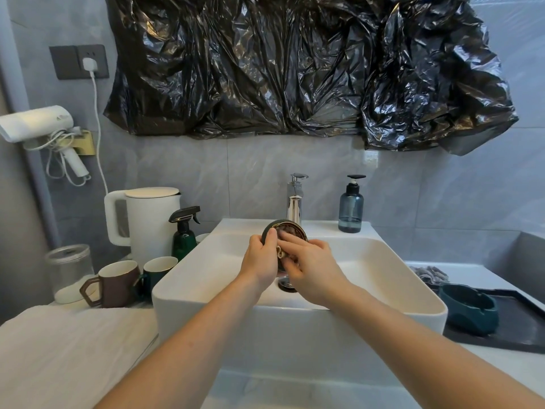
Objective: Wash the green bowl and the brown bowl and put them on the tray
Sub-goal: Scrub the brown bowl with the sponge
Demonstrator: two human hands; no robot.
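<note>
On the far left a white hair dryer [35, 124] hangs on the wall, out of the way. Under it a clear jar [69, 270], a brown mug [116, 283] and a green mug [157, 270] sit by the white kettle [147, 222] and a dark green spray bottle [184, 234], all pushed to the side so the sink [206, 261] stays free. Over the middle of the sink, the left hand [259, 265] is wrapped tight around the outer edge of a bowl [284, 231], holding it tipped up on its side under the tap [295, 202]. I think it is tipped that way so water can run off into the drain [287, 283]. The bowl looks dark green outside and brownish inside (so I cannot say for sure which of the two bowls it is). The right hand [312, 270] has its fingers spread flat and pressed on the inside of the bowl, most likely rubbing it clean; it is not gripping anything. I cannot see water coming out of the tap. A blue soap bottle [351, 208] stands on the back rim, close enough to reach. On the far right, a dark green bowl [469, 312] sits on the black tray [519, 329], so that part looks done. A grey cloth [429, 274] lies just behind the tray.
</note>
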